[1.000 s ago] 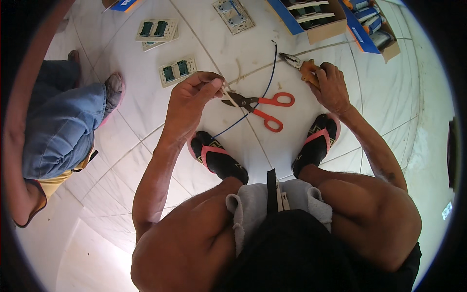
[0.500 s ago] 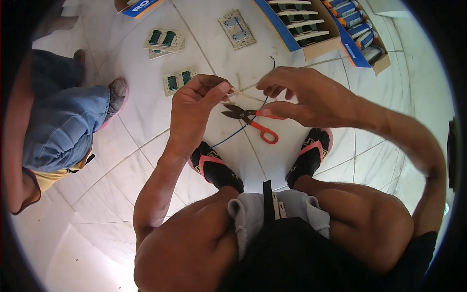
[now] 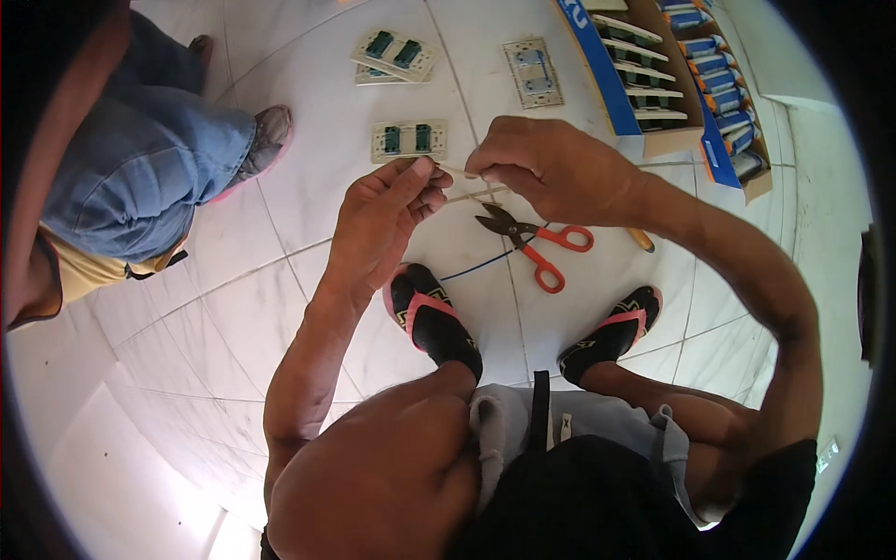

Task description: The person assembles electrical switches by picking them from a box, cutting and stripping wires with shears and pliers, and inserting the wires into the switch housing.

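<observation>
Fingers of my left hand (image 3: 381,222) pinch a pale strand (image 3: 456,172), and those of my right hand (image 3: 560,175) close on it too, so it spans the gap between them, above the floor (image 3: 224,313). No faceplate is joined to it, so I judge this piece part-way done; how much remains I cannot tell. The nearest faceplate (image 3: 408,140) lies just beyond my left fingertips. Red-handled snips (image 3: 523,230) rest across a blue wire (image 3: 487,265), both out of my grip.
</observation>
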`<act>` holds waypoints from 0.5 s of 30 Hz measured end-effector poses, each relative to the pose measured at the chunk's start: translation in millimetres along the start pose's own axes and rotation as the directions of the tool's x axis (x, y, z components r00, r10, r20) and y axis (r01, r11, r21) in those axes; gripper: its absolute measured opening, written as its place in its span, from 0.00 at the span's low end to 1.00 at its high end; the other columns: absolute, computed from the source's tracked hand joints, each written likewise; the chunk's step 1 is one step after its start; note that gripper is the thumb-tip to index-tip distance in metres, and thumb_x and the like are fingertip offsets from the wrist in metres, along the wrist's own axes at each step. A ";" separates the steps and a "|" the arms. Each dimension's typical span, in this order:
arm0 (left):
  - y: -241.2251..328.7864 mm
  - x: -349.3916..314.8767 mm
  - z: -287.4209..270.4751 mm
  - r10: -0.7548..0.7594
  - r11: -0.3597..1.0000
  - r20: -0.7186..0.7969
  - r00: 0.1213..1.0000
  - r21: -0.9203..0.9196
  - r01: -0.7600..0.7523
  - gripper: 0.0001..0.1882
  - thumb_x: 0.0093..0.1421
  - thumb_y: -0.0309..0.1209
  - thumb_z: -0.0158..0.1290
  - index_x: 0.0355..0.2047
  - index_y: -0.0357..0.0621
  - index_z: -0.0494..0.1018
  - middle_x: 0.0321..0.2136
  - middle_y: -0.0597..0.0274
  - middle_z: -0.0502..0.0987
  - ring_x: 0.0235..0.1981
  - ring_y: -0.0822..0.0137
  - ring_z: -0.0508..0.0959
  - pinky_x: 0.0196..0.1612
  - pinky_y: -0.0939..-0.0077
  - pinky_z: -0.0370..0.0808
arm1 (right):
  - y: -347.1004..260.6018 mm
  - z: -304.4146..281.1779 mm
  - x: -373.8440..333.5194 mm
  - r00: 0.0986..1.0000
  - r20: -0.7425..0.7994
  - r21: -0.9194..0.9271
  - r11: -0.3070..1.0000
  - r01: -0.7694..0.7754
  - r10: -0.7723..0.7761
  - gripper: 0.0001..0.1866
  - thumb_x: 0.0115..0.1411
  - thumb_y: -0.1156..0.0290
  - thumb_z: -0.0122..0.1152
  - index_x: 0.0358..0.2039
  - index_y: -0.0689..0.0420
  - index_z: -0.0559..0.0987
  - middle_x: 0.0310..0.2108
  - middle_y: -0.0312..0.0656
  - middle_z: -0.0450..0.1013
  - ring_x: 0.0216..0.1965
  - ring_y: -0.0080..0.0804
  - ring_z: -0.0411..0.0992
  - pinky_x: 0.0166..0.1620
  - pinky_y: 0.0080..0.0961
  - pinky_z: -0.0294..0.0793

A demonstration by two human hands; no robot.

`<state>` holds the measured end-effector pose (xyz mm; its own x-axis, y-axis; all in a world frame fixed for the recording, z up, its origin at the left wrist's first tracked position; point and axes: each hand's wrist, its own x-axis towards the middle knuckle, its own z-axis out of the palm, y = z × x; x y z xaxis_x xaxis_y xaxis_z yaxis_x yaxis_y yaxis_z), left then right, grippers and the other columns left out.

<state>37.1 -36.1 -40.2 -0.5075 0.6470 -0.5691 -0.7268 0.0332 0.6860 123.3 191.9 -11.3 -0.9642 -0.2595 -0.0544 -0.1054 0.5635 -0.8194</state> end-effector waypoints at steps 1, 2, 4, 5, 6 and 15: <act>-0.5 -3.8 -4.7 -0.014 1.000 -0.012 1.000 0.003 0.014 0.13 0.68 0.35 0.53 0.43 0.35 0.76 0.36 0.60 0.79 0.35 0.72 0.76 0.46 0.75 0.72 | 1.1 8.4 0.9 1.000 -0.014 -0.002 1.000 0.020 -0.020 0.07 0.64 0.75 0.56 0.42 0.59 0.78 0.35 0.45 0.73 0.36 0.44 0.75 0.38 0.36 0.73; -1.0 -7.6 -9.0 -0.028 1.000 -0.025 0.999 0.006 0.028 0.13 0.68 0.35 0.53 0.43 0.35 0.76 0.36 0.60 0.79 0.35 0.72 0.76 0.46 0.75 0.72 | 3.1 15.5 2.5 0.999 -0.018 0.000 0.999 0.035 -0.035 0.07 0.65 0.75 0.55 0.42 0.59 0.78 0.36 0.45 0.73 0.35 0.44 0.75 0.38 0.36 0.73; -3.1 -12.7 -15.7 -0.035 0.999 -0.004 0.999 -0.012 0.035 0.13 0.69 0.36 0.51 0.42 0.37 0.75 0.35 0.62 0.78 0.35 0.72 0.75 0.46 0.72 0.73 | 6.3 27.5 4.7 0.998 -0.027 0.001 0.998 0.060 -0.060 0.07 0.65 0.75 0.55 0.42 0.58 0.77 0.37 0.45 0.73 0.35 0.44 0.75 0.38 0.36 0.73; -3.9 -14.5 -18.5 -0.039 0.999 0.009 0.999 -0.022 0.039 0.12 0.70 0.36 0.50 0.41 0.38 0.75 0.34 0.63 0.78 0.34 0.71 0.75 0.46 0.70 0.73 | 7.5 31.9 5.9 0.997 -0.027 0.027 0.997 0.067 -0.066 0.07 0.65 0.75 0.55 0.42 0.58 0.77 0.37 0.45 0.72 0.35 0.44 0.75 0.38 0.36 0.73; -4.2 -16.3 -21.5 -0.048 0.998 0.012 0.999 -0.032 0.049 0.12 0.70 0.36 0.50 0.41 0.38 0.74 0.34 0.63 0.77 0.34 0.72 0.74 0.47 0.69 0.73 | 8.9 35.7 7.5 0.997 -0.027 0.053 0.996 0.073 -0.072 0.07 0.65 0.75 0.55 0.42 0.58 0.77 0.37 0.45 0.72 0.35 0.44 0.75 0.38 0.36 0.73; -34.6 -22.2 -45.9 0.043 0.857 0.243 0.969 -0.507 0.089 0.13 0.69 0.41 0.50 0.42 0.45 0.73 0.34 0.70 0.75 0.33 0.73 0.71 0.49 0.62 0.71 | 14.2 65.6 30.0 0.989 -0.072 0.251 0.957 0.144 -0.130 0.07 0.66 0.74 0.54 0.41 0.59 0.77 0.35 0.46 0.74 0.37 0.43 0.76 0.41 0.34 0.74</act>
<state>52.3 -86.6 -72.1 -0.4107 0.8132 -0.4123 -0.9030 -0.3001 0.3075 108.8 140.7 -62.1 -0.9573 -0.2734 0.0940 -0.1790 0.3052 -0.9353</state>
